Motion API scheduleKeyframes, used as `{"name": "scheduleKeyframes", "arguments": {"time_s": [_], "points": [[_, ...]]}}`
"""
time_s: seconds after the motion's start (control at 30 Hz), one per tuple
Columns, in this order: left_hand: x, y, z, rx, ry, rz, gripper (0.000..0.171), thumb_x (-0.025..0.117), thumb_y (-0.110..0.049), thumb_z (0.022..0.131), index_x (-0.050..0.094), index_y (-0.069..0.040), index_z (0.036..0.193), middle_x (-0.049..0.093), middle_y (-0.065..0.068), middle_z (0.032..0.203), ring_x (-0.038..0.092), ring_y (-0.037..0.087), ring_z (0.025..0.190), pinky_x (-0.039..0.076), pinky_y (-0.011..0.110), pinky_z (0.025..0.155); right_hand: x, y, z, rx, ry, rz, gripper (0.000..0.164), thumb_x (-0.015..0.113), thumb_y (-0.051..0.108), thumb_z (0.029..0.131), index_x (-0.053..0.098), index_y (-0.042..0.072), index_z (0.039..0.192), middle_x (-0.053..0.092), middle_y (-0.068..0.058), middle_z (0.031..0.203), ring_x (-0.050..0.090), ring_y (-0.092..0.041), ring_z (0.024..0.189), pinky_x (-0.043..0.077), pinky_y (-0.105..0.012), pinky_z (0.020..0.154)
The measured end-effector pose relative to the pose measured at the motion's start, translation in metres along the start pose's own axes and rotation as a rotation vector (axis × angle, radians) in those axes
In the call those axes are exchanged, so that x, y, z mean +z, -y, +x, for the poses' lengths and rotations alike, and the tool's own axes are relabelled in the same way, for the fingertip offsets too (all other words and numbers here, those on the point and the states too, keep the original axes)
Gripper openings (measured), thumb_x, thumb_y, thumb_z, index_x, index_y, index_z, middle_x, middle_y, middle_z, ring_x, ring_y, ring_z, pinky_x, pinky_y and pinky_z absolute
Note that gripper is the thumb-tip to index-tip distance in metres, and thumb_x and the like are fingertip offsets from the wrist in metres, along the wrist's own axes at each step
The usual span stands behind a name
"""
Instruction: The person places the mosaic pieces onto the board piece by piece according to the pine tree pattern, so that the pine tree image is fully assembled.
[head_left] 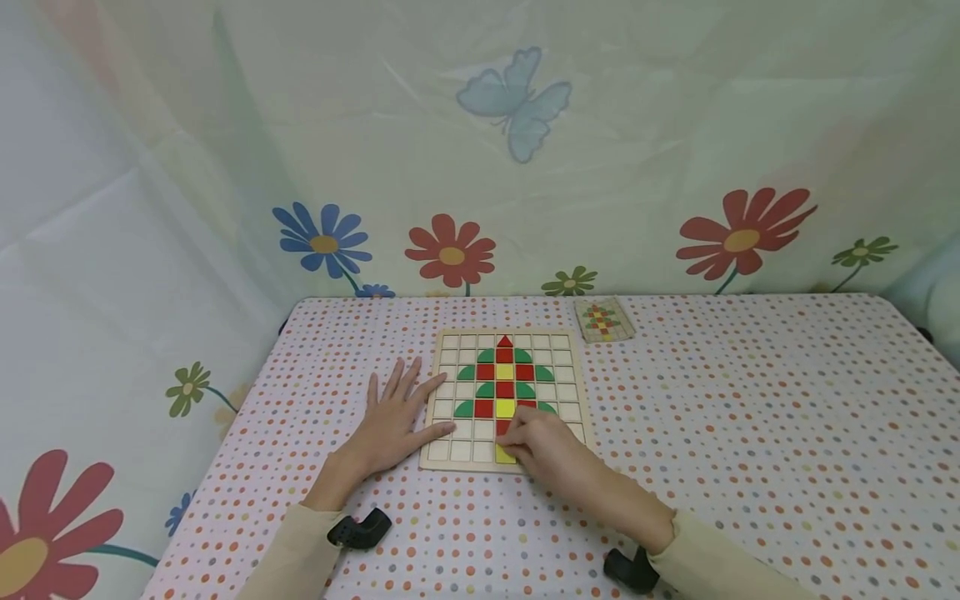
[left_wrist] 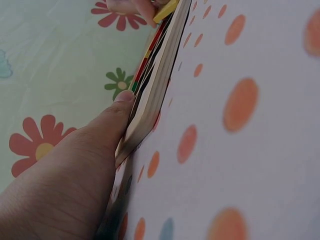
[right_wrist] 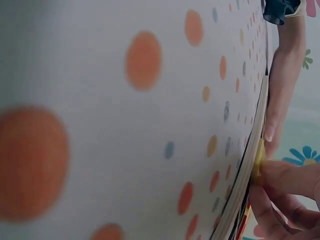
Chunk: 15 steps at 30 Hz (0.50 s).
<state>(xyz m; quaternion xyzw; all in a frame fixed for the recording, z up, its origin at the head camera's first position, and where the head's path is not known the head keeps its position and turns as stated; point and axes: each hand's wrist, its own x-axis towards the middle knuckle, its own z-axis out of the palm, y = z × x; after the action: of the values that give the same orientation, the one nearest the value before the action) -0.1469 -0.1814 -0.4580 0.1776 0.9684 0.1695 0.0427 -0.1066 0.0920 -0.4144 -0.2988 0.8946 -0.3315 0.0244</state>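
A square wooden grid board (head_left: 442,454) lies on the table, with red, yellow and green tiles in a tree shape inside its cells. My right hand (head_left: 551,450) is over its lower middle, and the fingers pinch a yellow square tile (right_wrist: 259,160) at the bottom row. In the left wrist view this yellow tile (left_wrist: 166,11) stands tilted above the board's face. Fingers spread, my left hand (head_left: 390,425) rests at the board's left side; its thumb (left_wrist: 125,96) touches the rim. The right hand covers some cells in the head view.
A small pattern card (head_left: 604,320) with the same tree picture lies behind the board to the right. The table (head_left: 750,417) has a dotted cloth. Behind it hangs a flowered curtain (head_left: 615,167). Each wrist wears a black device (head_left: 360,529).
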Motion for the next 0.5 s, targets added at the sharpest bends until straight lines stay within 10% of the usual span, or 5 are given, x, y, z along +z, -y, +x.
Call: {"name": "scheduleKeyframes", "arguments": {"time_s": [0.5], "points": [[0.001,-0.002,-0.001,-0.002,0.012,-0.010,0.085,0.058,-0.066,0.097,0.032,-0.025,0.166,0.005,0.015,0.175,-0.008,0.038,0.161,-0.009,0.071,0.121,-0.028,-0.020,-0.026,0.009,0.176,0.110,0.038,0.075,0.010,0.097,0.070,0.007,0.135,0.062,-0.002,0.120,0.058,-0.013,0.097,0.054,-0.026,0.078]]}}
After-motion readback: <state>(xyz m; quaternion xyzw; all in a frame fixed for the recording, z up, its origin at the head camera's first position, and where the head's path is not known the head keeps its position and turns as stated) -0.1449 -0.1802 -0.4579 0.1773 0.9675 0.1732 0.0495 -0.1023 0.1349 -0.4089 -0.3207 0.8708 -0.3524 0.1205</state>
